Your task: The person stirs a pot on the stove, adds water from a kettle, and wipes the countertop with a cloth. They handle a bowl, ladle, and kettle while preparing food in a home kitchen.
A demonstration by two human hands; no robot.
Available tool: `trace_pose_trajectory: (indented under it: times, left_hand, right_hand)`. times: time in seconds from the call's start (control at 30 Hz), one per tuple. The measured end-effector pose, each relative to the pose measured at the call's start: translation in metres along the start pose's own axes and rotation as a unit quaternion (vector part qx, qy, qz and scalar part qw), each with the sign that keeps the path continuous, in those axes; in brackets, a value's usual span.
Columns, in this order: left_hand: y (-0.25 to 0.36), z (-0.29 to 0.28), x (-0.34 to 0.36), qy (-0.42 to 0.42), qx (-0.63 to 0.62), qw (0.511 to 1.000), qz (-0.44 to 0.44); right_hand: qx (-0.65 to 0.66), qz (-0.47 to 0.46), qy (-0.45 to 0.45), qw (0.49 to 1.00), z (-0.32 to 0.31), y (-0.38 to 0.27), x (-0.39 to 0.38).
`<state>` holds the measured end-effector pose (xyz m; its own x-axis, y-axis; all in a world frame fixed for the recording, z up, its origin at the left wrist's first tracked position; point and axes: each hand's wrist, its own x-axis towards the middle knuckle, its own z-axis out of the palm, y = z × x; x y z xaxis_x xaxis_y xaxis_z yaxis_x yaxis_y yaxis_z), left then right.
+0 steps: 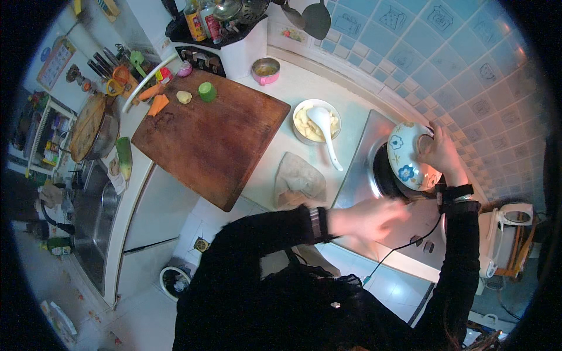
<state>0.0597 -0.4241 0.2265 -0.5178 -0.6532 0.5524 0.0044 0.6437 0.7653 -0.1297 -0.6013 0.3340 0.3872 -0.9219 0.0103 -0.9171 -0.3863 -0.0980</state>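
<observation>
At the stove on the right, my right hand (443,153) grips a rounded white piece of cookware with blue flowers (408,167), at its brownish handle. Whether it is a pot or a lid I cannot tell. It is over the dark round burner area (381,167), hiding most of it. My left hand (374,219), smeared by motion, hovers in front of the stove's near edge, and its fingers cannot be made out. Left of the stove stands a bowl of pale cut pieces (303,126) with a white spoon (323,126) lying across it.
A crumpled cloth (300,178) lies on the counter beside the wooden cutting board (213,140). On the board are a green vegetable piece (207,92) and orange pieces (158,105). A small pink pot (266,71) stands behind. A black cord (401,247) crosses the stove front.
</observation>
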Motion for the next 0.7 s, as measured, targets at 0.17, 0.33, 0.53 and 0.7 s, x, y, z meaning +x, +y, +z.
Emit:
trace_pose_trajectory:
  times: [0.17, 0.33, 0.53, 0.7]
  left_hand:
    - [0.017, -0.054, -0.154, -0.081, -0.023, 0.954, -0.287]
    - [0.051, -0.101, -0.259, 0.126, 0.096, 0.87, -0.466]
    - [0.073, -0.134, -0.329, 0.216, 0.102, 0.851, -0.467]
    - [0.096, -0.177, -0.396, 0.194, 0.128, 0.846, -0.48]
  right_hand:
    - [0.016, 0.007, -0.037, 0.999, -0.014, -0.014, 0.0]
    - [-0.004, -0.108, 0.016, 0.994, -0.04, -0.062, -0.014]
    - [0.17, -0.068, -0.054, 0.982, -0.045, -0.172, -0.017]
    - [0.528, 0.028, -0.133, 0.838, 0.036, -0.279, -0.014]
